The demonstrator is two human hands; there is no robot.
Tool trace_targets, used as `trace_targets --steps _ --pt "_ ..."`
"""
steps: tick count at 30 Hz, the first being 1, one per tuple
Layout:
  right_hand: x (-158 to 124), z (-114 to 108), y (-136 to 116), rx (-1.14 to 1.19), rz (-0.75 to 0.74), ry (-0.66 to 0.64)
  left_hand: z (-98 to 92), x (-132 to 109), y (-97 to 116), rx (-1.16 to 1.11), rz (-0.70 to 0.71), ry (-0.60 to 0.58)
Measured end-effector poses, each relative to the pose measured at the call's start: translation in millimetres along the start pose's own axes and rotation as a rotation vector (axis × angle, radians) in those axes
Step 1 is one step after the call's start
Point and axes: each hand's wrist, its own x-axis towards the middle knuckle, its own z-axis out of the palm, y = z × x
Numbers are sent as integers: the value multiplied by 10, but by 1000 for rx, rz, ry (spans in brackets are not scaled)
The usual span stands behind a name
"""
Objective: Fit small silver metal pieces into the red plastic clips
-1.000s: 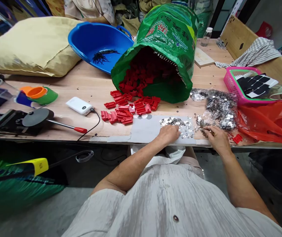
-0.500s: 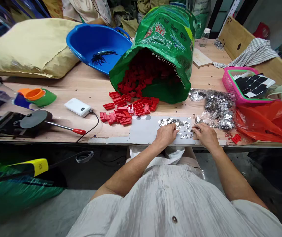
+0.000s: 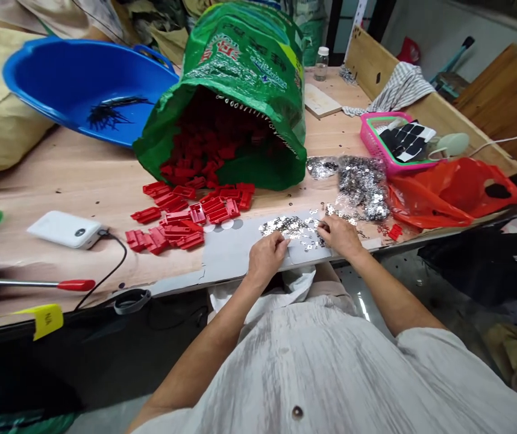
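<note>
A loose pile of small shiny metal pieces [image 3: 289,225] lies on a grey sheet [image 3: 222,256] at the table's front edge. My left hand [image 3: 266,258] rests at the near side of the pile, thumb and fingertips pinched together. On the pile's right side is my right hand [image 3: 340,236], its fingers also pinched, close to the scattered pieces. Whatever either pinch holds is too small to make out. To the left of the sheet, red plastic parts [image 3: 179,226] lie heaped in front of a green sack [image 3: 244,60] with more of them inside.
Bagged metal pieces [image 3: 363,187] lie right of the sack, near a pink basket [image 3: 373,141] and a red plastic bag [image 3: 448,196]. At left are a blue basin [image 3: 71,72], a white power bank [image 3: 66,229] with a cable, and a red-tipped lever [image 3: 75,285].
The view has turned to the right, so the table's things sit further left in it. Both hands stay by the metal pieces, still pinched, with little visible movement against the sheet.
</note>
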Motion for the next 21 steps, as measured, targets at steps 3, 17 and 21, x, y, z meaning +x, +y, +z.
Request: trace_targets --steps 3,17,21 --pt "-39 -155 131 0 7 11 51 -18 -58 -34 36 58" --pt "8 -960 1085 -565 297 -528 149 -58 -128 -41 144 189" --pt "30 -996 1079 -568 313 -522 163 -66 -140 -52 182 216"
